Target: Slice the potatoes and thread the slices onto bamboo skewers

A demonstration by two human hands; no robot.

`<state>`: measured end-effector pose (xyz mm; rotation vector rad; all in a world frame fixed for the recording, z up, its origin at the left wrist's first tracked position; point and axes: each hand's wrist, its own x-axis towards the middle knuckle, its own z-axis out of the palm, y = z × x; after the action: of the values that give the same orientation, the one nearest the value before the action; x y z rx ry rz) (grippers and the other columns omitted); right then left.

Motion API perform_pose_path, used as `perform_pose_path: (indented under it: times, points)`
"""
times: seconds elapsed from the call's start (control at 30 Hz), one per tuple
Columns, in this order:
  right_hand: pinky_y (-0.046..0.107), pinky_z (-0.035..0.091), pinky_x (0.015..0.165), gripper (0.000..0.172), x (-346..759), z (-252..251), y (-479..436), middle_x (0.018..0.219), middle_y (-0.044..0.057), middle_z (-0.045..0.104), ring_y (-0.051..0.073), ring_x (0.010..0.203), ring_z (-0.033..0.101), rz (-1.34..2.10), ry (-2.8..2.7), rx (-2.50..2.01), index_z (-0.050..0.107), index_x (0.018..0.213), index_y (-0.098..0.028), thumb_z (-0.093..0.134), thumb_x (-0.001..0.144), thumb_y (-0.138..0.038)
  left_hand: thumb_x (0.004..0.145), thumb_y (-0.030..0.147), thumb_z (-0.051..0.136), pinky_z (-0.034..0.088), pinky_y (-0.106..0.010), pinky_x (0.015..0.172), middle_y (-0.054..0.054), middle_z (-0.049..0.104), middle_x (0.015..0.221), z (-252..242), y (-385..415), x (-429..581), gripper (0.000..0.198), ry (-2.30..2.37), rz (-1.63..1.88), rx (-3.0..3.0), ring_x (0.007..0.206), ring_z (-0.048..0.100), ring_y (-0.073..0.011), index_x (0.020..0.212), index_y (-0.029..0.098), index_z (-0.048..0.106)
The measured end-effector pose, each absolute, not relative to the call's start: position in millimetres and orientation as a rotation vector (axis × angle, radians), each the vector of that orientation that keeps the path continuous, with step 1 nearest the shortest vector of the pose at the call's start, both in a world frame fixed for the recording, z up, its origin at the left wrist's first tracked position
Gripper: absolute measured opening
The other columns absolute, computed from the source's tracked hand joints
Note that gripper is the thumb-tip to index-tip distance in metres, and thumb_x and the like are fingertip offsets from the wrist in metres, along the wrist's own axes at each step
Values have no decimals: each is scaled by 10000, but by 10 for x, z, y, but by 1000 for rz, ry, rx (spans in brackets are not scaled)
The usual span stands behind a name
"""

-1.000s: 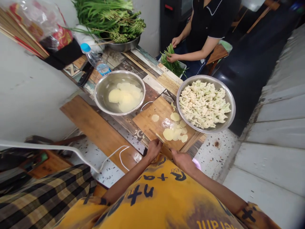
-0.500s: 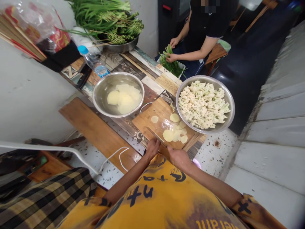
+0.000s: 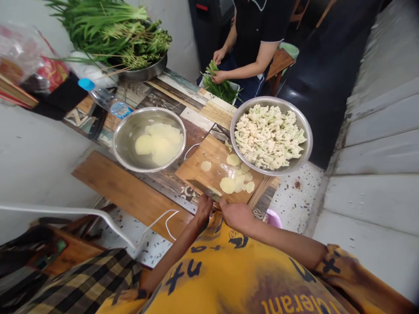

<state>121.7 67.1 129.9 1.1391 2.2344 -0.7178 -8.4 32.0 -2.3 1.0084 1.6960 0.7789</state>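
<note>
My right hand (image 3: 238,214) is closed around the handle of a kitchen knife (image 3: 200,187) at the near edge of the wooden cutting board (image 3: 193,168). Its blade points left across the board, its flat side partly in view. A pale slice lies against the blade. My left hand (image 3: 203,209) is curled just below the blade; whatever its fingers hold is hidden. Several thin potato slices (image 3: 228,185) are scattered on the board's right half, and a single one lies farther left. More slices (image 3: 160,144) sit under water in a metal bowl (image 3: 117,152) left of the board.
A metal bowl (image 3: 309,144) of cauliflower florets stands right of the board. Behind are a water bottle (image 3: 106,99), a black-handled knife (image 3: 97,124) and a basin (image 3: 144,75) of skewered greens. Across the table, a person (image 3: 248,48) handles green stems. A wooden bench (image 3: 131,189) is at left.
The camera view has shifted, so the tabletop things appear farther left. The knife blade has tilted and shows more of its flat side, with a slice now visible against it.
</note>
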Motion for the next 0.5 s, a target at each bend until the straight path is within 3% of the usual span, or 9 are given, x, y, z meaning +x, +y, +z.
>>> perform_pose_path:
  times: [0.33,0.5]
  points:
    - [346,493,616,330,1206,1289,695,820,151,687,281,789,660,-747,2267,1157,489,1132,-119,398,816,-120,783,341,375,418,-311,775,-82,645,818,-147,270,-121,282,1691,818,1055,807,558,-209,736,176,600]
    - [339,490,630,255,1133,1220,720,819,139,690,265,785,663,-761,2264,1172,512,1066,-136,382,846,-138,779,339,373,430,-310,703,-73,622,689,-149,255,-135,290,1733,726,1082,694,544,-199,639,176,567]
